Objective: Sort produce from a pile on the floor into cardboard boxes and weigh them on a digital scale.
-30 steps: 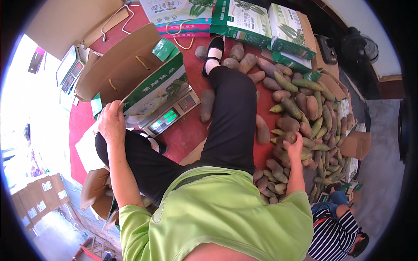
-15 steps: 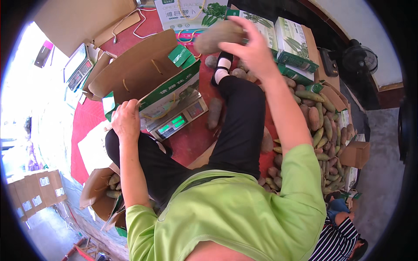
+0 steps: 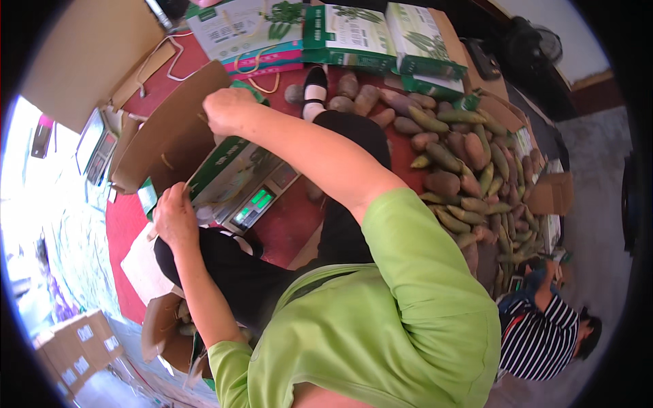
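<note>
A brown cardboard carton [image 3: 170,112] with a green printed front stands with its top flaps up on a digital scale [image 3: 256,204] with lit green displays. My left hand [image 3: 175,217] is closed on the carton's near left edge. Reaching across the carton's opening, my right hand [image 3: 231,111] curls its fingers downward by the far right corner; whatever lies under the fingers is hidden. Long green and brownish radishes [image 3: 469,146] lie heaped to my right, some by my black shoe [image 3: 315,85].
Printed gift cartons [image 3: 354,34] line the far side. A second scale [image 3: 102,146] stands at the left. Near my left leg, an open carton [image 3: 160,326] holds several radishes. A black fan [image 3: 534,47] stands far right. A person in a striped top [image 3: 541,336] is at lower right.
My right hand has swung left from above the far boxes to the carton, and the radish it held is out of sight. The view has shifted; my left hand stays on the carton edge.
</note>
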Demonstrator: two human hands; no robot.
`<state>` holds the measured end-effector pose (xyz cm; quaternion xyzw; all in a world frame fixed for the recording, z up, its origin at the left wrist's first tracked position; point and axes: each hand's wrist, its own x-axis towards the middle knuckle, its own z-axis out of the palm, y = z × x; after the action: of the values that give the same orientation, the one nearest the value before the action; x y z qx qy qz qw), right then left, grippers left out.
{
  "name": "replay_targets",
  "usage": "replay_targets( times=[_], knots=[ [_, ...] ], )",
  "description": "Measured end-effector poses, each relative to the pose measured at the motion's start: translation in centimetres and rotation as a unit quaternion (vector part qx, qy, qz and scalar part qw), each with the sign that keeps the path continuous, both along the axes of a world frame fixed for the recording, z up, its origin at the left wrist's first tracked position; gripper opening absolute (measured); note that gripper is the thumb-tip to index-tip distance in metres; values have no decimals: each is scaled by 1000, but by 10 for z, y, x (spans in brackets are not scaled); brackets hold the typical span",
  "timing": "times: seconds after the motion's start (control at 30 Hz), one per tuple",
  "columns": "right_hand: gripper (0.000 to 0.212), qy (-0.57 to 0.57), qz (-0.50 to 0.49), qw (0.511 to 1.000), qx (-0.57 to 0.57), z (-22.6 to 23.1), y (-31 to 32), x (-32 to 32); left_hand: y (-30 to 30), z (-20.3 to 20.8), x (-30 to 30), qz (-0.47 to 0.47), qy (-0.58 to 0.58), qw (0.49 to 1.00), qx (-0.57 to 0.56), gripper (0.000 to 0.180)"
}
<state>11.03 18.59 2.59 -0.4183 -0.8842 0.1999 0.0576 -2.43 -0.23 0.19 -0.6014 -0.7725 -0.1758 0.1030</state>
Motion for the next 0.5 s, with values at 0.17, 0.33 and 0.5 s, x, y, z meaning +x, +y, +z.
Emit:
replay_targets(
  times=[0.17,0.33,0.5],
  knots=[
    [17,203,-56,975,65,-3,2,48,2,-9,-4,-24,-2,1000,7,11],
    [14,480,-155,862,53,-14,-4,143,1,-7,-2,9,4,999,-32,14],
    [15,452,-340,823,55,-95,-24,284,0,-12,-7,-9,7,1000,-27,16]
  ],
)
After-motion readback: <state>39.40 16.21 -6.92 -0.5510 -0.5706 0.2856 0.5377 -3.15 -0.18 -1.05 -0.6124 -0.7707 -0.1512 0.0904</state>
